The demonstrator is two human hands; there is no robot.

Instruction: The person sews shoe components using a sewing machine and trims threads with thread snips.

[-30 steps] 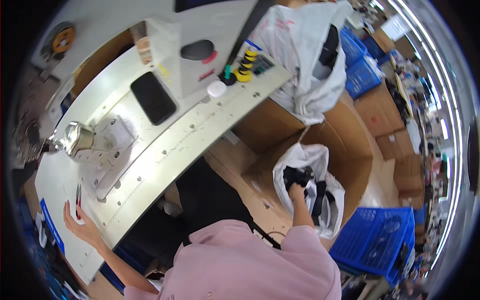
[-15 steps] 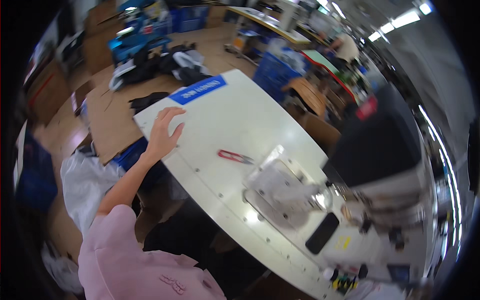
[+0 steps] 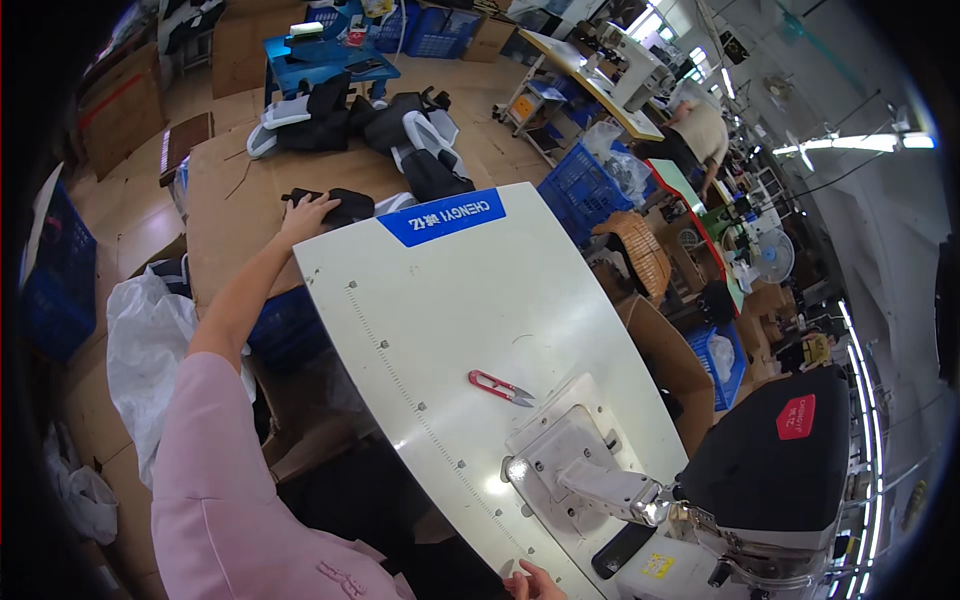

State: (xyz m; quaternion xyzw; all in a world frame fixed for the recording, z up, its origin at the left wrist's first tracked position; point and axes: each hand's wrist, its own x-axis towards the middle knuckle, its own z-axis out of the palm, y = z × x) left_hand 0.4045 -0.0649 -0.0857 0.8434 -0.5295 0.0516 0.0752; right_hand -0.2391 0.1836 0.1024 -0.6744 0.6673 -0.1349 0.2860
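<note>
My left hand reaches past the far left corner of the white machine table. Its fingers curl over a black fabric piece at the edge of a cardboard-covered surface; the fingertips are partly hidden. At the bottom of the view, my right hand shows only in part by the table's near edge. Its fingers are slightly apart, and no held thing can be seen. Red-handled thread snips lie on the tabletop beside the sewing machine's base plate.
The black sewing machine head stands at right, with a dark phone by its base. Black and white fabric pieces lie on the cardboard. Blue crates stand beyond the table; a person bends over farther back.
My left hand has moved from above the table corner onto the black fabric piece beyond it. My right hand has come into view at the bottom. The whole view has shifted.
</note>
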